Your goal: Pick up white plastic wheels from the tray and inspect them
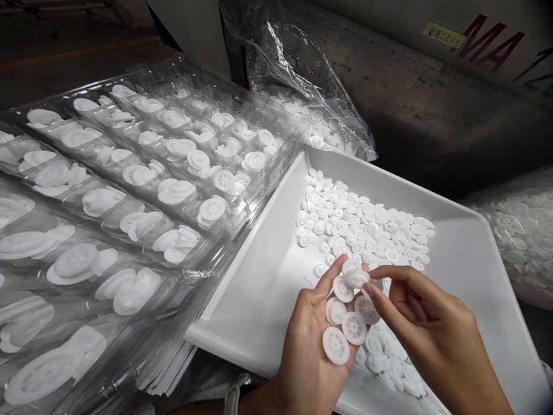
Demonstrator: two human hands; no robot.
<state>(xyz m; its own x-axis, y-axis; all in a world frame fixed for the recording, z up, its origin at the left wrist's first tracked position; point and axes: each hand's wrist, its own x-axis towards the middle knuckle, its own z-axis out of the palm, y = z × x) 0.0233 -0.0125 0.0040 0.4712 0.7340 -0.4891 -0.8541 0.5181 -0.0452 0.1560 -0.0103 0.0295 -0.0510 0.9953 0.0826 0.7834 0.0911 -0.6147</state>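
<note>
My left hand (305, 340) is cupped palm up over the light grey bin (242, 300). In its palm and fingers rest several small white plastic gears (336, 346), round with spoke-like ribs. Between thumb and forefinger, my right hand (440, 328) pinches a white gear (356, 279) at the tips of the left fingers. Many more loose gears (367, 225) lie spread in the far half of the bin, and a second heap (397, 363) sits near its front, partly covered by my right hand.
Stacked clear plastic compartment trays (254, 207) stand at the left against the bin, white parts in their pockets. Behind the bin is an open clear bag (298, 63) of gears. Another filled bag (522, 230) lies at the right. A grey lettered surface (410, 75) rises at the back.
</note>
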